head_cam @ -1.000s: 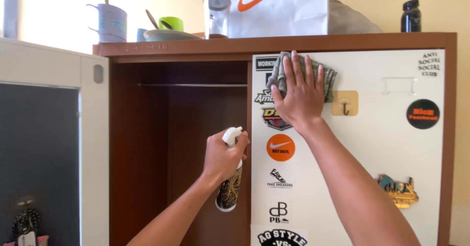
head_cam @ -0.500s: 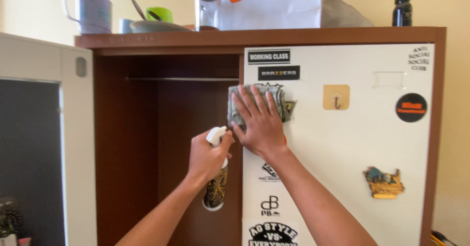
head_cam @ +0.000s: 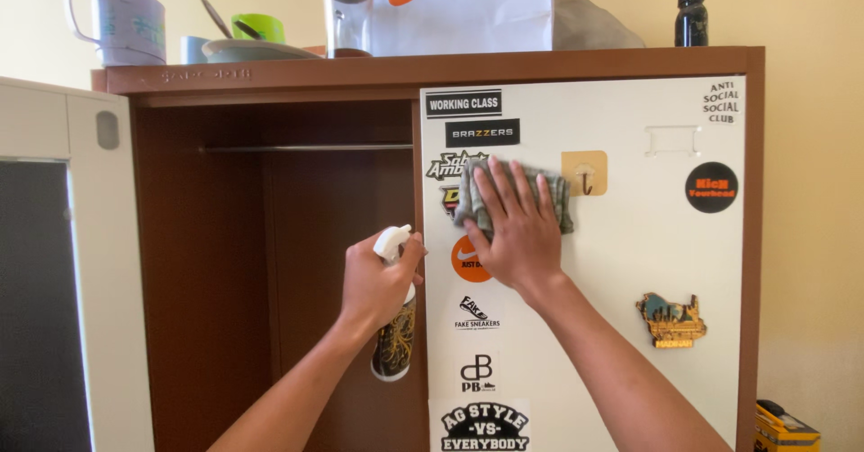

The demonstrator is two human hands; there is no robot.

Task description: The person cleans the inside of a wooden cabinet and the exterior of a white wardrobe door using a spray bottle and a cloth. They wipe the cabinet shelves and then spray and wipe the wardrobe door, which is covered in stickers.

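Right hand (head_cam: pixel 513 236) presses a grey cloth (head_cam: pixel 558 202) flat against the white wardrobe door (head_cam: pixel 621 263), fingers spread wide over it, just beside a tan hook (head_cam: pixel 584 173). Left hand (head_cam: pixel 376 281) holds a spray bottle (head_cam: pixel 396 340) upright, fingers wrapped around its neck, before the open compartment.

Brown wardrobe top (head_cam: pixel 630 61) is carrying a mug (head_cam: pixel 121 25), bowls (head_cam: pixel 247 47), clear jar (head_cam: pixel 346 11), white bag (head_cam: pixel 463 7) & dark bottle (head_cam: pixel 691 17).

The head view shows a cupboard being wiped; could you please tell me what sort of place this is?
Probably a bedroom or dorm room at home: a wooden wardrobe with a hanging rail, its white door covered in stickers, and mugs on top. The right hand presses a cloth to that door.
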